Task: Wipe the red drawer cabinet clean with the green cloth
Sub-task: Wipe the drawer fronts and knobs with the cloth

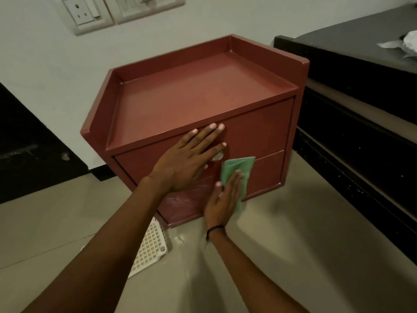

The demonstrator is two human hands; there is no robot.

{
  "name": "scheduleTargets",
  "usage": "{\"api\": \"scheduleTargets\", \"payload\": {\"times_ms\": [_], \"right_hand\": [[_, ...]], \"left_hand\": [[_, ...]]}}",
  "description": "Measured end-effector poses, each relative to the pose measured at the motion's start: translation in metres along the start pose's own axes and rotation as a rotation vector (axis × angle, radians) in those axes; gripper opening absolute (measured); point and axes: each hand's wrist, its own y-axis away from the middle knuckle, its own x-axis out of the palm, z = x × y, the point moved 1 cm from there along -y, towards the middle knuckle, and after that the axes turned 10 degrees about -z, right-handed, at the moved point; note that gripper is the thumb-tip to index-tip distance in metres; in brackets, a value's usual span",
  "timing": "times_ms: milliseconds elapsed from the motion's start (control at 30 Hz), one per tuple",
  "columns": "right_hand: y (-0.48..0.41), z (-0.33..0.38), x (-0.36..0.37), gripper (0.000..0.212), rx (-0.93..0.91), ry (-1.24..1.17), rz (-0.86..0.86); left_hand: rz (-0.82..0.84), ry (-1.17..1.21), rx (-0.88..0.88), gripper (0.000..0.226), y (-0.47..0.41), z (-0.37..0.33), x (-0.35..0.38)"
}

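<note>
at 7 o'clock of the view, nearest to the camera, a white lattice basket [149, 247] is lying on the pale tiled floor [293, 233], partly under the left forearm and close to the bottom corner of the cabinet. both bare forearms are reaching forward from the lower edge. the right one is wearing a thin black wristband [215, 229].

the right hand [222, 201] is pressing the green cloth [237, 166] flat against the lower drawer [266, 172]. its fingers are lying straight and together on the cloth, not curling round it, and the cloth is showing out at 12 o'clock and 3 o'clock of the hand. at 9 o'clock of this hand, pale smears [178, 202] are showing on the drawer front.

the left hand [187, 161] is resting flat on the upper drawer [259, 132], with fingers straight and spread, grasping nothing. a round hole [217, 156] in the front is peeking out under its little finger.

the red drawer cabinet [198, 96] is standing on the floor in the middle of the view, its tray-like top facing up, its back against the white wall.

at 3 o'clock of the cabinet a dark piece of furniture [361, 71] is standing, and something white and crumpled [406, 44] is lying on it. at 9 o'clock a dark panel [22, 143] is standing. at 11 o'clock a socket plate [86, 12] is sitting on the wall.
</note>
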Motion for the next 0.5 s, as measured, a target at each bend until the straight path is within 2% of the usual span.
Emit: {"api": "scheduleTargets", "payload": {"times_ms": [100,200,300,400,500], "right_hand": [[0.050,0.004,0.008,0.060,-0.183,0.059,0.155],[0.072,-0.004,0.008,0.064,-0.358,0.183,0.240],[0.090,-0.013,0.007,0.078,-0.545,0.279,0.352],[0.093,-0.016,0.010,0.084,-0.522,0.320,0.355],[0.095,-0.013,0.014,0.071,-0.468,0.291,0.289]], "left_hand": [[0.002,0.009,-0.011,0.071,-0.001,-0.002,0.002],[-0.010,0.010,0.001,0.073,-0.001,-0.001,0.002],[-0.004,0.026,0.009,0.071,0.000,0.001,0.002],[-0.004,0.047,0.015,0.067,0.000,0.003,-0.001],[-0.024,0.073,0.020,0.064,0.000,0.007,-0.007]]}}
